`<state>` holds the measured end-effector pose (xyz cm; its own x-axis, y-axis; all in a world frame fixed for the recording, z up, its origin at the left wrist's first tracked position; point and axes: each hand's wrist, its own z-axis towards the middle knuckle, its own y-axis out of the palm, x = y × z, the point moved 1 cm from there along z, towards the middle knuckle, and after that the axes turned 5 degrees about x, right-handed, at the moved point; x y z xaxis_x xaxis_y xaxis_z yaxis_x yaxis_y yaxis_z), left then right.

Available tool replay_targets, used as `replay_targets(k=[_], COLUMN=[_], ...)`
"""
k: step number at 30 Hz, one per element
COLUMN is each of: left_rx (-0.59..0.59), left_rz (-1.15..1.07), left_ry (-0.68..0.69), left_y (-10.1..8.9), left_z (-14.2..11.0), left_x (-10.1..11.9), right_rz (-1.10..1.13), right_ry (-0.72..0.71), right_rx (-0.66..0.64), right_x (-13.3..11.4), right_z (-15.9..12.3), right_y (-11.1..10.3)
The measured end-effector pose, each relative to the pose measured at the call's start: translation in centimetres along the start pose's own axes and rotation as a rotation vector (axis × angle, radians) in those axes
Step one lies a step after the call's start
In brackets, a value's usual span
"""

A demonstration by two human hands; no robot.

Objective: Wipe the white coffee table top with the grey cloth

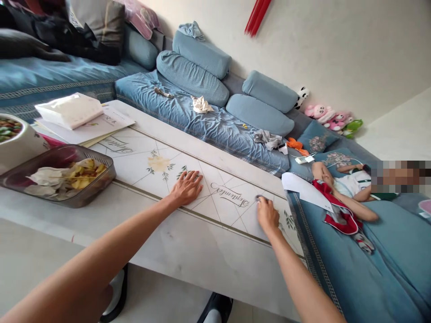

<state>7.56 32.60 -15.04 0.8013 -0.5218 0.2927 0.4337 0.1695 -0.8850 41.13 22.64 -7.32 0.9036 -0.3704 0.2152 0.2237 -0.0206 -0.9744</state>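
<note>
My left hand point(187, 187) lies flat on the white table runner point(215, 172), its fingers spread and nothing in them. Farther right, my right hand point(267, 213) is closed, its fingertips down near the runner's right end. A small dark thing point(258, 197) shows at those fingertips; its kind is too small to make out. Printed on the runner are thin gold-grey lines, flowers, leaves and the word "September". Beneath it is a pale marble-look table point(188, 246).
At the table's left stand a translucent brown tray point(101, 181) with wrappers and peels, a white plant pot point(16, 148), and a tissue pack point(69, 110) on some booklets point(114, 120). Blue sofas point(141, 92) run behind and right. A person point(352, 184) reclines on the right one.
</note>
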Motion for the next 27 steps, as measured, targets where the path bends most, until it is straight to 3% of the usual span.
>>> replay_targets(k=[2,4,6,8,10,12,16,19,21,23,27], left_rx=[-0.002,-0.006,-0.011,-0.015,-0.013,-0.006,0.03,0.109,0.159,0.132,-0.118], left_rz=[-0.007,-0.002,0.005,0.007,0.005,0.006,0.054,0.116,0.082,-0.063,-0.328], left_ry=[-0.006,-0.009,-0.007,-0.008,-0.006,0.003,0.021,-0.013,-0.034,0.016,0.222], left_y=[-0.1,-0.3,-0.6,-0.8,-1.2,-1.6,-2.8,-3.4,-3.4,-2.7,0.3], left_z=[0.0,0.0,0.1,0.2,0.3,0.4,0.1,-0.2,-0.8,-2.2,-6.7], left_x=[0.0,0.0,0.0,0.0,-0.1,-0.1,0.4,2.2,5.2,9.8,21.0], right_rz=[0.025,0.08,0.143,0.214,0.27,0.27,0.221,0.391,0.543,0.645,0.655], right_ry=[0.013,-0.081,-0.21,-0.379,-0.534,-0.569,-0.285,-0.136,-0.111,-0.125,-0.034], right_rx=[0.015,0.03,0.039,0.037,0.026,0.006,-0.021,-0.033,-0.052,-0.068,-0.008], right_x=[-2.6,-7.3,-11.3,-12.7,-10.7,-6.5,1.4,3.6,4.3,5.3,8.8], right_z=[2.3,1.6,-1.6,-6.0,-10.4,-13.7,-16.6,-16.7,-16.4,-16.2,-16.8], right_y=[-1.0,-1.5,-1.4,-0.9,-0.1,0.8,1.5,0.7,-0.4,-1.7,-3.7])
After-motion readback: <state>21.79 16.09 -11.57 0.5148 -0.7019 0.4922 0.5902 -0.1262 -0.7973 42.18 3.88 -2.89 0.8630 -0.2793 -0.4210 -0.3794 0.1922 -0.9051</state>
